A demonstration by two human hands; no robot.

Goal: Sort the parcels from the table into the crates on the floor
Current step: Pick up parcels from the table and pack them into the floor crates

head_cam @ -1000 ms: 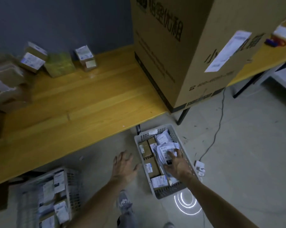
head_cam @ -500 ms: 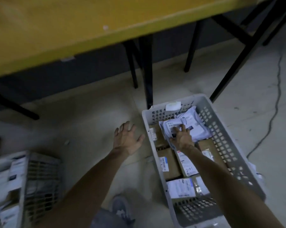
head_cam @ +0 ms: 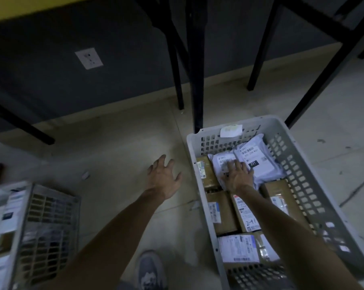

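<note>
"White parcel (head_cam: 220, 164) first: where does it sit?"

"In the right-hand crate (head_cam: 302, 185) on the floor (head_cam: 118, 147), at the far end. It lies partly over the brown boxes (head_cam: 222, 212) and touches a second white mailer (head_cam: 260, 162) on its right. The right grip (head_cam: 238, 177) lies on top of it, fingers spread flat and pressing — not curled round anything."

"And the other one?"

"The left grip (head_cam: 163, 177) hangs over bare floor just beside the crate's left wall, fingers apart and loose, holding nothing."

"So what makes this step go well?"

"I judge the step to be settling the parcel. Press it down so it lies level with its neighbour, label facing up, then lift the palm straight off — a soft bag may slide if the palm drags sideways."

"Anything to watch?"

"The crate looks nearly full, so the bag should not ride up against the far wall. The other crate (head_cam: 49, 222), at the left, also holds parcels. The table (head_cam: 13, 5) shows only as a yellow edge at the top, so what is left on it cannot be told."
</note>
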